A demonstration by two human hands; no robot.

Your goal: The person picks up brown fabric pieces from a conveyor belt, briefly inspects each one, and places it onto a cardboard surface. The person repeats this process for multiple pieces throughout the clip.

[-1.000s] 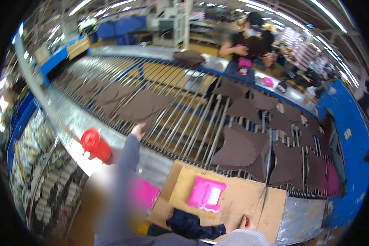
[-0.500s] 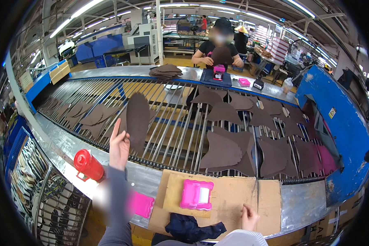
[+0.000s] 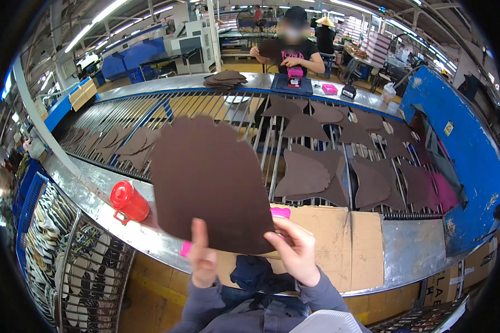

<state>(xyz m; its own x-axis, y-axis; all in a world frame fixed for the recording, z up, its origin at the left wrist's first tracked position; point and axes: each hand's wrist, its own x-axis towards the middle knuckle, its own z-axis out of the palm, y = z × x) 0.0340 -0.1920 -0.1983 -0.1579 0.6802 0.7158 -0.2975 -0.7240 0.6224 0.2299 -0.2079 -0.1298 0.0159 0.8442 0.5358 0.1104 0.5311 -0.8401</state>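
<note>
A large dark brown flat cut panel [image 3: 208, 177] with a scalloped top edge is raised in front of me, its broad face toward me. My left hand [image 3: 203, 262] grips its lower edge at the left, one finger pointing up against the face. At its lower right corner, my right hand [image 3: 295, 248] pinches the edge between thumb and fingers. Behind the panel, a pink pad [image 3: 280, 212] is mostly hidden on the cardboard sheet [image 3: 328, 244]. A bit of another pink piece [image 3: 186, 248] shows beside my left hand. Dark blue cloth [image 3: 255, 272] lies at the table's near edge.
Stacks of brown panels [image 3: 303, 172] lie on the roller conveyor [image 3: 272, 150]. A red lidded jug [image 3: 129, 201] stands on the metal ledge at left. The blue machine housing [image 3: 455, 161] bounds the right. Across the conveyor, a person [image 3: 297, 53] handles another brown piece. Racks [image 3: 89, 277] stand lower left.
My left hand has brought the panel nearer and turned its face toward me. My right hand has risen from the cardboard and taken hold of its corner. The person opposite moved their piece leftward.
</note>
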